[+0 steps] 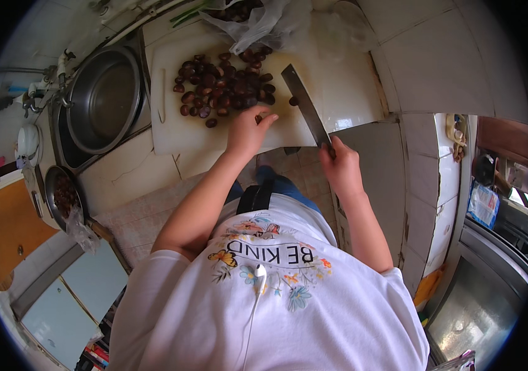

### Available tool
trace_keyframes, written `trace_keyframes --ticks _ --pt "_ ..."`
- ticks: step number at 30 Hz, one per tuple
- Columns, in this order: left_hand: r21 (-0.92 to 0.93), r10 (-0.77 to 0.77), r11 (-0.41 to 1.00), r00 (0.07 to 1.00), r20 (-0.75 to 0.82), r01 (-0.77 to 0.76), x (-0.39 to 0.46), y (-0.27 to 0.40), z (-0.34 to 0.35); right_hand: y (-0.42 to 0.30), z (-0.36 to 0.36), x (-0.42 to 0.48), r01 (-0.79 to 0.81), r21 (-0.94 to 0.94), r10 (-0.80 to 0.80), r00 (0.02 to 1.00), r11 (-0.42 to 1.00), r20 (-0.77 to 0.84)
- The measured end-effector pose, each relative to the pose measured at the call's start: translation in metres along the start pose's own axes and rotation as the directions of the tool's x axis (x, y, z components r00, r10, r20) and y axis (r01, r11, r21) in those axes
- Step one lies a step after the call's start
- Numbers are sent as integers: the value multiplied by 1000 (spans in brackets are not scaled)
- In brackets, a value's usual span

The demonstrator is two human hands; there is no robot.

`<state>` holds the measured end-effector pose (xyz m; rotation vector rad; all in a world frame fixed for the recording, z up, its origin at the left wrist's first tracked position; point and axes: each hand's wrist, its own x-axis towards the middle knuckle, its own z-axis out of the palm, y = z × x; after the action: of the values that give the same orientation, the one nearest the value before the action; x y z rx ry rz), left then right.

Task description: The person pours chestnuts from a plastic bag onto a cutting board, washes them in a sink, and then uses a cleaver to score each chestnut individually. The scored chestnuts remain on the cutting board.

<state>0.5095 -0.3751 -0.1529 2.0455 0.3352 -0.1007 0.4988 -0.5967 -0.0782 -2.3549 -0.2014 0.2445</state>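
In my right hand (342,169) is the handle of a kitchen cleaver (308,106), its long blade pointing away from me over the right part of a white cutting board (166,137). One chestnut (293,101) lies against the blade's left side. My left hand (248,132) is over the board's near edge, with a small dark brown piece, apparently a chestnut, between thumb and fingers. Beyond it spreads a pile of brown chestnuts (217,83). Some show pale patches; whether these are cuts cannot be told.
A clear plastic bag (264,23) with dark contents lies behind the pile. Left of the board, a metal basin (104,99) sits in the sink by the taps (62,90). A pan (83,199) with brown pieces stands lower left, a plastic bag at its rim.
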Motion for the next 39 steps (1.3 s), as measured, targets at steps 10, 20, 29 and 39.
trace_keyframes --ticks 10,20,29,39 --pt "-337 24 922 843 538 189 6 24 -18 2 -36 -21 -490 523 267 855 697 446" --pt "319 403 824 880 253 -469 65 31 -71 34 -64 -24 -413 593 402 902 691 159" --pt "696 220 269 746 629 -666 116 44 -26 30 -26 -23 -425 621 392 898 658 198" --pt "578 149 686 863 483 -442 130 66 18 34 -12 -25 -430 610 423 891 665 167"
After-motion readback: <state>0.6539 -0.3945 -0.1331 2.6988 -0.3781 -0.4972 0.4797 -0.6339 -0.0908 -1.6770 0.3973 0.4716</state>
